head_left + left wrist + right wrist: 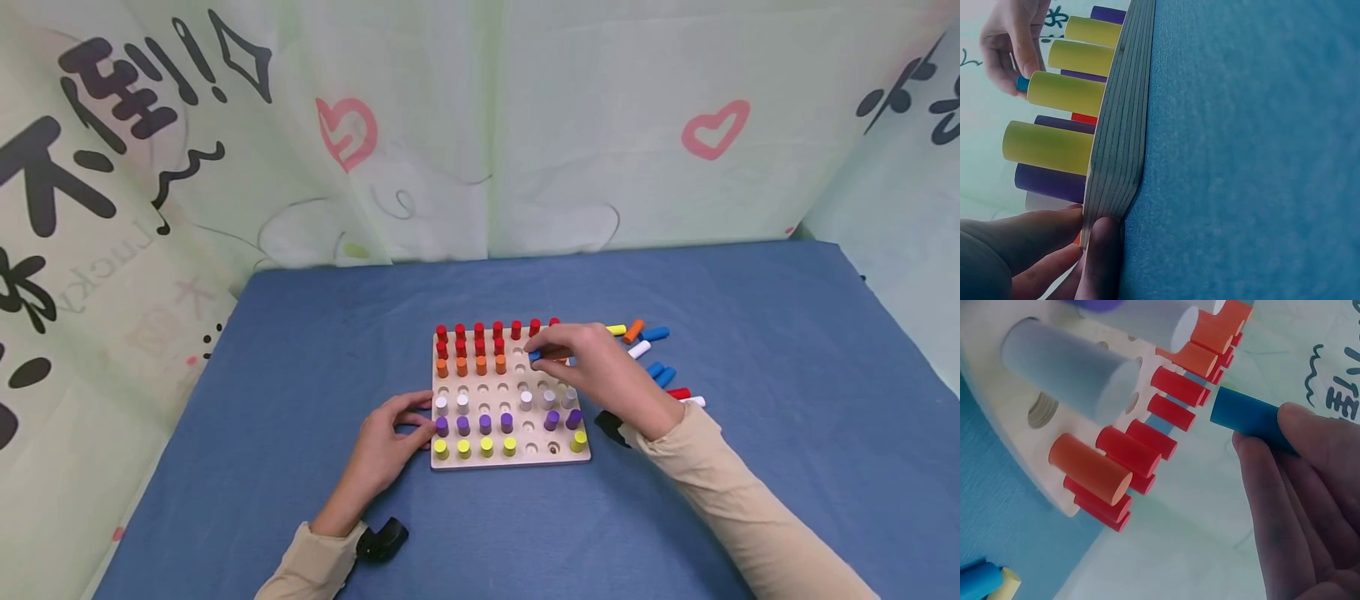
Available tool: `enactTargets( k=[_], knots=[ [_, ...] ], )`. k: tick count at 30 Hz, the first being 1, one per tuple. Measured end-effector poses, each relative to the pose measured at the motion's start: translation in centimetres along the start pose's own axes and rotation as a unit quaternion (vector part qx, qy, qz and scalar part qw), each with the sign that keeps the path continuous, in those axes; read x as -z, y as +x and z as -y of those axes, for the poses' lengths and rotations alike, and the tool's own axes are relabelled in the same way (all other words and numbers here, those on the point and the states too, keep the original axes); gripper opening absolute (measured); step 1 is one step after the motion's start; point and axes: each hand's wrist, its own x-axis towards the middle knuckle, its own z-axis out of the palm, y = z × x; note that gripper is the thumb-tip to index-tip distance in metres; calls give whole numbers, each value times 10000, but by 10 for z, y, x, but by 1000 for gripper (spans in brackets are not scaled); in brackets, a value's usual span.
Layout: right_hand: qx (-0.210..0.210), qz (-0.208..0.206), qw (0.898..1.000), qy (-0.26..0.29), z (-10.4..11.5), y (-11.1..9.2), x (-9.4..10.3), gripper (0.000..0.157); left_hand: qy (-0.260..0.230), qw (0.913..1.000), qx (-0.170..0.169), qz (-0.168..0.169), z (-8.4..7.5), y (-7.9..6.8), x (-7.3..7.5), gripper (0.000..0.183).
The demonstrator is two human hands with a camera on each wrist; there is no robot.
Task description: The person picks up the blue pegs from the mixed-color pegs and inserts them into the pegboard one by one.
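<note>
A pale wooden pegboard (480,462) lies on the blue cloth. It bears rows of red pegs (478,331), orange pegs (481,365), white pegs (462,404), purple pegs (485,425) and yellow pegs (487,447), with bare holes between some of them. My left hand (386,442) grips the board's left edge, fingers on either face of it in the left wrist view. Above the board, my right hand (596,367) pinches a blue peg (1246,417) between thumb and fingers. The peg is tilted and apart from the board. That hand hides part of the board's right side.
Loose pegs lie right of the board, among them a blue peg (655,333), an orange peg (634,330), a white peg (639,349) and a red peg (679,393). A patterned curtain (555,167) hangs behind the blue tablecloth (330,333).
</note>
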Motion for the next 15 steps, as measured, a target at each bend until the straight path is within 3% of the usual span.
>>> enactTargets(
  k=[15],
  knots=[
    [251,323,9966,711,2,11,-3,22,-39,10000,19,-1,0,0,0,40]
  ],
)
